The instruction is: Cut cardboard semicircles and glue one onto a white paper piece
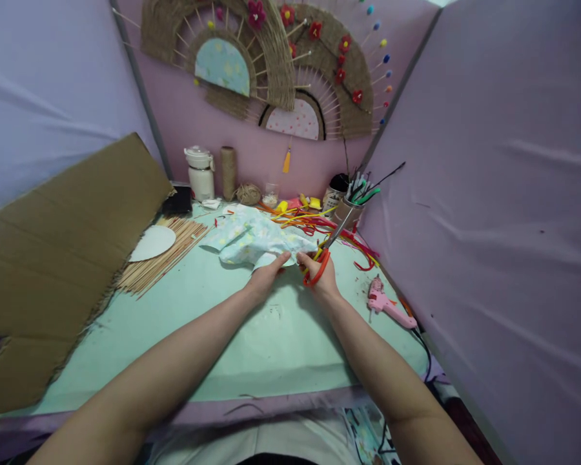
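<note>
My left hand [268,276] pinches the near edge of a pale blue floral fabric [252,234], which lies crumpled on the table. A white piece [265,259] shows under the fabric beside that hand. Close by on the right, my right hand [325,279] has its thumb and fingertip at the fabric's edge. Scissors [339,228] with orange-red handles also rest in this hand, their blades pointing up and away from me. Whether the blades are parted is hard to make out.
A large cardboard sheet [62,252] leans at the left by thin wooden sticks [167,258] and a white half-round piece [153,243]. Red and yellow pipe cleaners [314,225] lie behind the hands. A pink glue gun [390,307] lies at right. A white jar [201,177] stands behind.
</note>
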Tool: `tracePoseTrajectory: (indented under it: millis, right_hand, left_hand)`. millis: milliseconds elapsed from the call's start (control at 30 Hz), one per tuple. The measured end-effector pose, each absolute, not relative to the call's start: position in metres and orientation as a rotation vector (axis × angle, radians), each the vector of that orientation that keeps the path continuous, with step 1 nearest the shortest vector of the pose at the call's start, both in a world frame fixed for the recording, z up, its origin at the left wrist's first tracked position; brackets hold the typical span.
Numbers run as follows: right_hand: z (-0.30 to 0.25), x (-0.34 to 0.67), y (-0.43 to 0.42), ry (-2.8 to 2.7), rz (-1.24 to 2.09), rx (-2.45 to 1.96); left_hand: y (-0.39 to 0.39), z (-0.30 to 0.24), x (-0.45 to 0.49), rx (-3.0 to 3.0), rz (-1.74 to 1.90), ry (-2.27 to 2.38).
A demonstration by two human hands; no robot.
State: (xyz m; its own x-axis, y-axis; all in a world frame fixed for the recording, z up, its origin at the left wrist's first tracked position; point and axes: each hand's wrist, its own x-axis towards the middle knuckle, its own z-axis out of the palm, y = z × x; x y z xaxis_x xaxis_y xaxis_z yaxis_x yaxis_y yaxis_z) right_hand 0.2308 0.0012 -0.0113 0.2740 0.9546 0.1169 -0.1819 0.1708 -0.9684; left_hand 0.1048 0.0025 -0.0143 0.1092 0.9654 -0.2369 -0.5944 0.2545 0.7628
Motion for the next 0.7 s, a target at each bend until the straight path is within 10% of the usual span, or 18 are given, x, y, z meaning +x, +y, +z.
tracePoseTrajectory:
  millis: [700]
  right_hand:
    - [-0.001, 0.238, -0.003, -0.994, 1.177, -1.041]
  left_hand:
    - [0.005, 0.002, 0.095, 0.605, 1.283, 0.758]
